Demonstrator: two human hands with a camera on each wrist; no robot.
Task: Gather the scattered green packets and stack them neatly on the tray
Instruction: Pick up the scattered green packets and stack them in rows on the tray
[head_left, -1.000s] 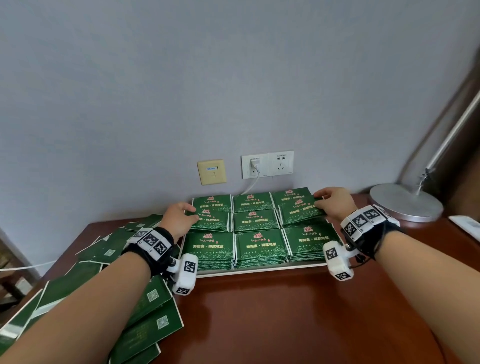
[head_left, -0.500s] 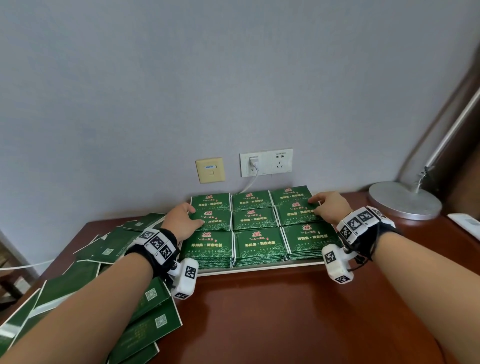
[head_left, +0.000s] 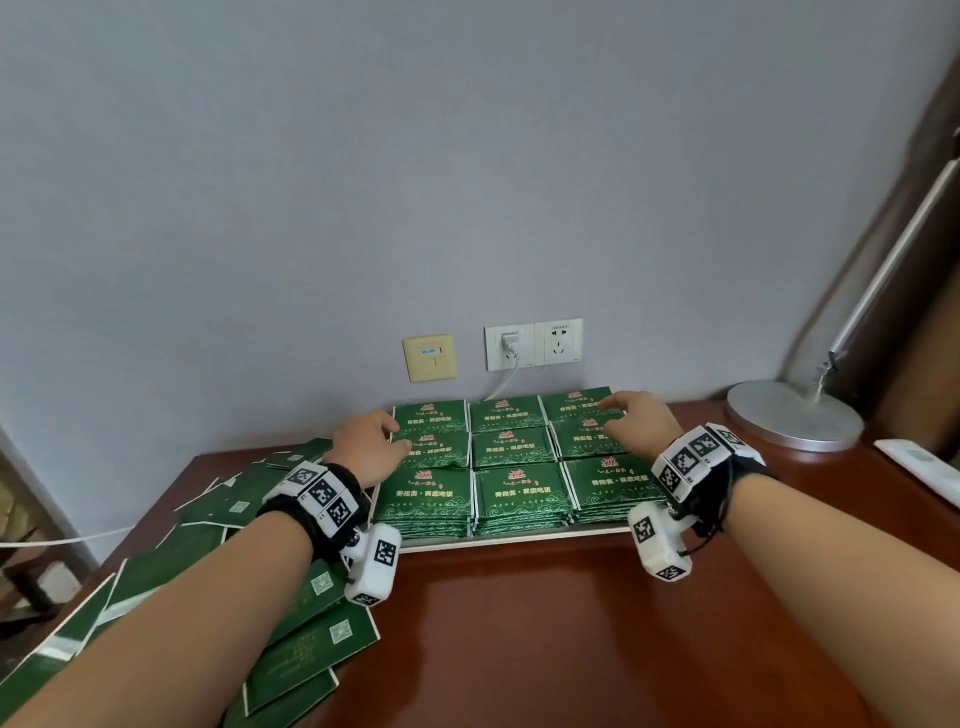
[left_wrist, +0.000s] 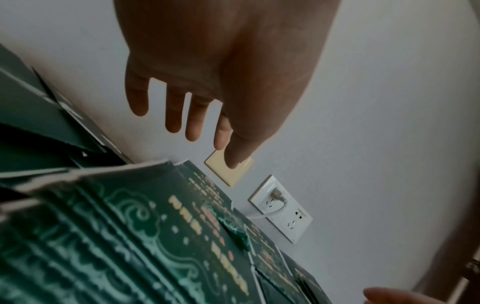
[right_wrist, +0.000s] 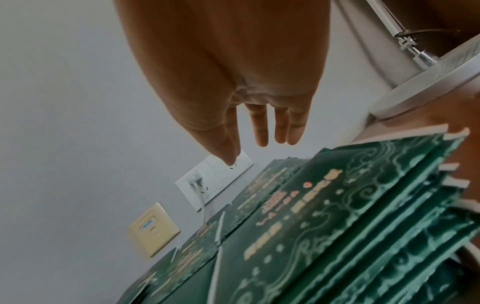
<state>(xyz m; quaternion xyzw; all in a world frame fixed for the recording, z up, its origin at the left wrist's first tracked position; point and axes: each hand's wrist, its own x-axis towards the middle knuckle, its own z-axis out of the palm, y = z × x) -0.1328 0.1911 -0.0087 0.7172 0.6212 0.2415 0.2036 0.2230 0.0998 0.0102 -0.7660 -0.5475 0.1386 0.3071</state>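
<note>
Green packets (head_left: 514, 483) lie in neat stacks, three rows deep, on a flat white tray (head_left: 498, 539) against the wall. Both wrist views show these stacks (left_wrist: 145, 236) (right_wrist: 337, 216) from close up. My left hand (head_left: 371, 441) hovers over the left edge of the middle row with straight, spread fingers (left_wrist: 193, 121) and holds nothing. Over the back right stack, my right hand (head_left: 631, 418) is also lifted, with its fingers (right_wrist: 261, 127) extended and empty. Loose green packets (head_left: 311, 644) lie scattered over the table's left side, partly under my left forearm.
A brown wooden table (head_left: 545, 639) holds a round silver lamp base (head_left: 795, 415) at the back right and a white object (head_left: 919, 467) at the right edge. On the wall behind the tray are a yellow plate (head_left: 430, 357) and white sockets (head_left: 532, 344) with a plugged cable.
Both hands have lifted off the stacks' outer edges and opened. The right hand has shifted slightly inward over the back right stack; the left has moved a little right.
</note>
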